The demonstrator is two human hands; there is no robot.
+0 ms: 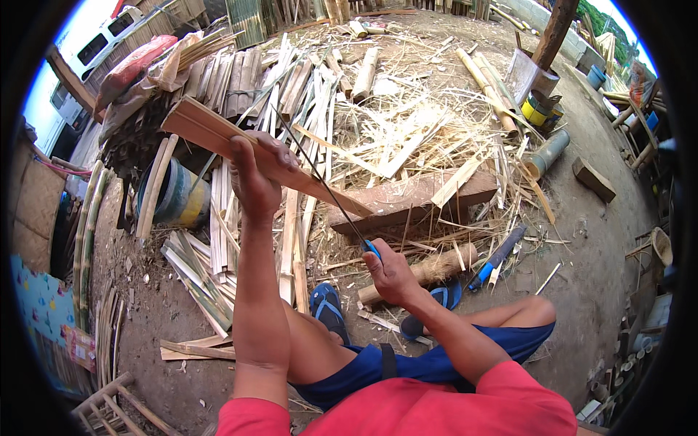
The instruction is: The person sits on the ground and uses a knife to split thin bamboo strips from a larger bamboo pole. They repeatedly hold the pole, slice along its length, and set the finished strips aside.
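Observation:
My left hand [258, 171] is closed round a flat bamboo slat [200, 133], holding it at a slant. One end of the slat points up to the far left, and its lower end lies over a thick wooden block [414, 196]; whether they touch I cannot tell. In my right hand [392, 272] is the blue handle of a long knife [320, 174]. Its thin dark blade, seen nearly edge-on, slopes up and left past the slat's right side.
Split bamboo strips [291, 87] and pale shavings [392, 131] cover the ground ahead. A short log [436, 270] and a dark tool with blue ends [498, 256] lie near my feet. At left stands a blue-and-yellow bucket [178, 192]; a bamboo tube [549, 154] lies at right.

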